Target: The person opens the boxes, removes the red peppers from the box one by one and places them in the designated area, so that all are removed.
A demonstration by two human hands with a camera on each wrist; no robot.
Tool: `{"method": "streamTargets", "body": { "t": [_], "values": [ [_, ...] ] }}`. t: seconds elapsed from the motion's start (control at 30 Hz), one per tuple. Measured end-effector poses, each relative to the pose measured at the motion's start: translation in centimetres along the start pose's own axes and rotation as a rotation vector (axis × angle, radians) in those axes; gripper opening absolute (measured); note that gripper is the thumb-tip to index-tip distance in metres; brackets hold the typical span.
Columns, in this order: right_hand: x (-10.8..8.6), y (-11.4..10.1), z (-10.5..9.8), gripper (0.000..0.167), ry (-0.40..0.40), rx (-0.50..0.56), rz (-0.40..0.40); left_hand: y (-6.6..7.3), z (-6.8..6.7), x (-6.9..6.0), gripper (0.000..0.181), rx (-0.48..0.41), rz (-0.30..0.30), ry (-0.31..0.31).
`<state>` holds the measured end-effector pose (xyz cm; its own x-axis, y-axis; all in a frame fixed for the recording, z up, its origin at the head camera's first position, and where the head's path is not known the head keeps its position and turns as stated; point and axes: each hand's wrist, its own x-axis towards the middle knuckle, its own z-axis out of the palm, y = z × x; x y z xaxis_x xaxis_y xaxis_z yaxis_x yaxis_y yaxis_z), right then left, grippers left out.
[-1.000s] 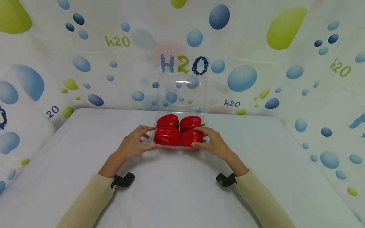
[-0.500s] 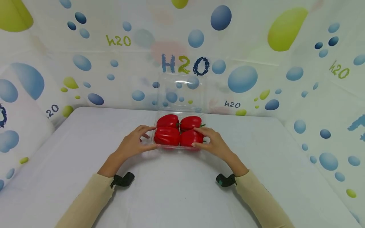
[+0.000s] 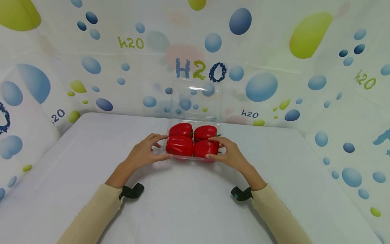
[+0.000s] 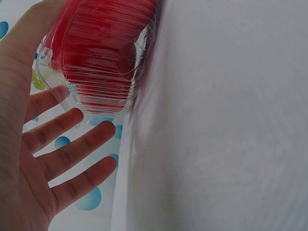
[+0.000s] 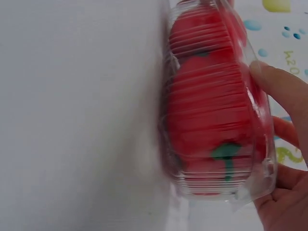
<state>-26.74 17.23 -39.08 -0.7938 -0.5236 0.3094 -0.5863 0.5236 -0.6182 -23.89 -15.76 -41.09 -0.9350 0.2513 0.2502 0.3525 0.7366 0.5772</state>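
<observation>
Four peppers [image 3: 179,145] already fill the box [image 3: 188,158]; the lid [image 3: 195,101], at twelve o'clock, remains unclosed; left hand [image 3: 143,152] at nine, right hand [image 3: 226,150] at three, fingers loosely spread.

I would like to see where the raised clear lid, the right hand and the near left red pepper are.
Raised clear lid [image 3: 195,101], head view: panel's middle.
Right hand [image 3: 228,151], head view: back of the hand.
Near left red pepper [image 3: 179,146], head view: middle of visible side.
</observation>
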Motion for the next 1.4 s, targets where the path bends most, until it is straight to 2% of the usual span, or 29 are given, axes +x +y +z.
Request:
{"method": "streamTargets", "body": {
  "t": [0.17, 0.27, 0.37, 0.5, 0.63, 0.8, 1.27, 1.4],
  "values": [
    [0.4, -1.0, -0.6, 0.067, -0.103, -0.041, 0.095, 0.0, 0.0, -0.1, 0.077, 0.0, -0.002, -0.004],
    [0.6, -1.4, -0.9, 0.069, -0.135, -0.071, 0.105, 0.1, 0.0, -0.1, 0.078, -0.002, -0.006, -0.007],
    [0.6, -1.3, -0.9, 0.068, -0.142, -0.119, 0.082, 0.2, 0.0, -0.1, 0.078, -0.004, -0.007, -0.007],
    [0.4, -0.8, -0.7, 0.066, -0.114, -0.169, 0.016, 0.2, 0.1, 0.0, 0.078, -0.006, -0.005, -0.01],
    [0.1, -0.1, -0.5, 0.063, -0.057, -0.183, -0.062, 0.1, 0.3, 0.0, 0.078, -0.009, -0.003, -0.018],
    [0.2, 0.1, -0.5, 0.061, -0.015, -0.184, -0.12, 0.1, 0.3, -0.1, 0.078, -0.008, -0.001, -0.008],
    [0.5, 0.1, -0.8, 0.06, 0.005, -0.163, -0.139, -0.1, 0.2, 0.0, 0.076, -0.017, 0.02, 0.008],
    [0.6, 0.4, -1.0, 0.058, 0.066, -0.055, -0.142, -0.2, 0.2, 0.0, 0.076, -0.009, 0.021, 0.01]
  ]
}}
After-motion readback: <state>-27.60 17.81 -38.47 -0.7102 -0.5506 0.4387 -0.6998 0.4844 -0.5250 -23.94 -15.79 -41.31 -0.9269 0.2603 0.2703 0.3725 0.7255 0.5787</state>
